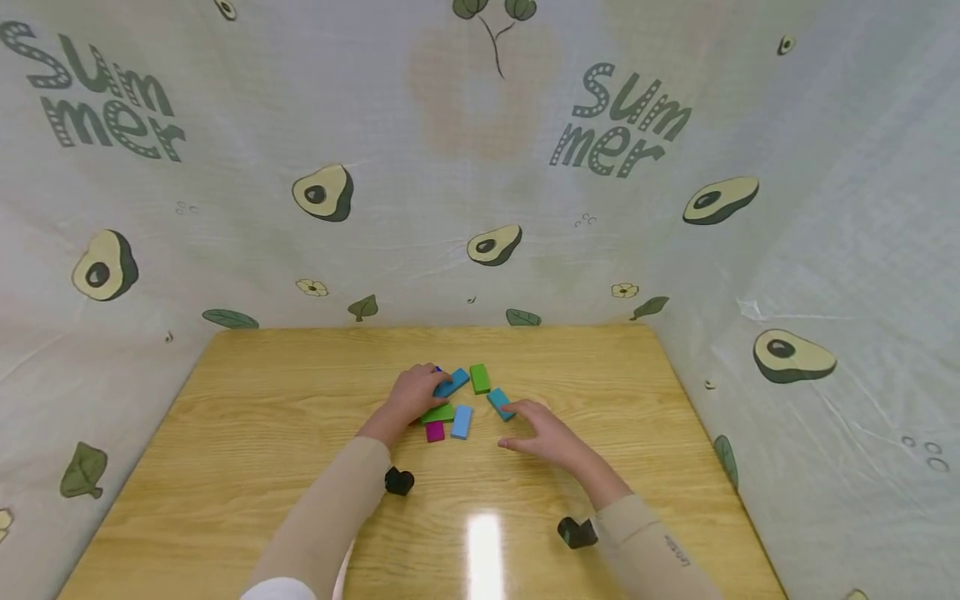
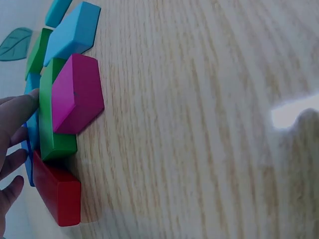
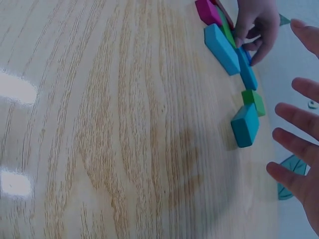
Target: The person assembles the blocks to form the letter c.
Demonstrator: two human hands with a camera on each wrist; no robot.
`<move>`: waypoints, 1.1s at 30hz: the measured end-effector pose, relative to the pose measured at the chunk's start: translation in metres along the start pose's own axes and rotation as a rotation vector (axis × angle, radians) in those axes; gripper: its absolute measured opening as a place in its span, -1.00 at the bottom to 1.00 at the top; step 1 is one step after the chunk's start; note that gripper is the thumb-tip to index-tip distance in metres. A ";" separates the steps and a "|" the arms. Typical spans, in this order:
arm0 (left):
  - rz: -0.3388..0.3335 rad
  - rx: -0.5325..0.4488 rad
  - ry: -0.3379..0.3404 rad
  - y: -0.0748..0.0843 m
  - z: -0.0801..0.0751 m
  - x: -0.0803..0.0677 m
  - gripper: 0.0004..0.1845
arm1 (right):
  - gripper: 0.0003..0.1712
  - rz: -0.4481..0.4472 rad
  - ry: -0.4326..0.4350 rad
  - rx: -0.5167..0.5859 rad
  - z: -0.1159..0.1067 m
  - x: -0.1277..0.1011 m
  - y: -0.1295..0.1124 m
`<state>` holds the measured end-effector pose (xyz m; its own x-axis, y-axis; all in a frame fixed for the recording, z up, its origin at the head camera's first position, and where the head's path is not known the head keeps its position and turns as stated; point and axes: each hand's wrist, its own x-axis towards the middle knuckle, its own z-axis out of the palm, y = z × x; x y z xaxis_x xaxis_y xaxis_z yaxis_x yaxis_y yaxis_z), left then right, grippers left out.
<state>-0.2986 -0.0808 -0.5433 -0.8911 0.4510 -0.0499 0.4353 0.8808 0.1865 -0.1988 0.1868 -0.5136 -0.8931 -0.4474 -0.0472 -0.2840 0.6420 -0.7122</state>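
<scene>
My left hand (image 1: pixel 411 396) reaches over a loose cluster of coloured blocks, thumb and fingers bent about a blue block (image 1: pixel 456 381) lying on the table. A dark blue block (image 1: pixel 438 368) is mostly hidden beneath that hand. Close to its near side are a green block (image 1: pixel 438 414), a magenta block (image 1: pixel 435 432) and a red block (image 2: pixel 60 194). The right hand (image 1: pixel 551 435) hovers with spread fingers beside a teal block (image 1: pixel 498 400) and holds nothing. Between the two hands lies a light blue block (image 1: pixel 461 422); farther back is another green block (image 1: pixel 480 379).
The wooden table (image 1: pixel 262 450) ends at a white cloth (image 1: pixel 405 267) printed with avocados, which hangs behind and on both sides. Bright light reflects off the table's near part (image 1: pixel 484 554). A black wrist camera (image 1: pixel 399 481) sits under the left forearm, another black camera (image 1: pixel 577 532) under the right.
</scene>
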 end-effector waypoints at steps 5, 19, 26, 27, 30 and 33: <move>0.004 0.043 -0.025 -0.001 0.001 0.004 -0.51 | -0.25 -0.006 0.004 0.007 0.003 0.001 0.002; -0.018 -0.020 -0.018 0.002 -0.003 0.005 -0.55 | -0.32 0.051 0.008 0.004 0.016 0.004 0.003; -0.029 -0.057 0.026 0.000 -0.015 -0.008 -0.51 | -0.34 0.046 0.017 0.027 0.019 0.005 0.001; -0.028 -0.059 0.033 0.000 -0.016 -0.010 -0.51 | -0.34 0.048 0.018 0.032 0.020 0.005 0.001; -0.039 -0.067 0.046 -0.003 -0.019 -0.017 -0.52 | -0.34 0.055 0.026 0.040 0.022 0.005 -0.001; -0.065 -0.080 0.053 -0.005 -0.020 -0.025 -0.53 | -0.34 0.057 0.036 0.060 0.024 0.005 -0.004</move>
<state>-0.2812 -0.0996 -0.5233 -0.9236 0.3833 -0.0125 0.3668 0.8925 0.2623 -0.1936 0.1671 -0.5280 -0.9196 -0.3875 -0.0643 -0.2118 0.6270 -0.7497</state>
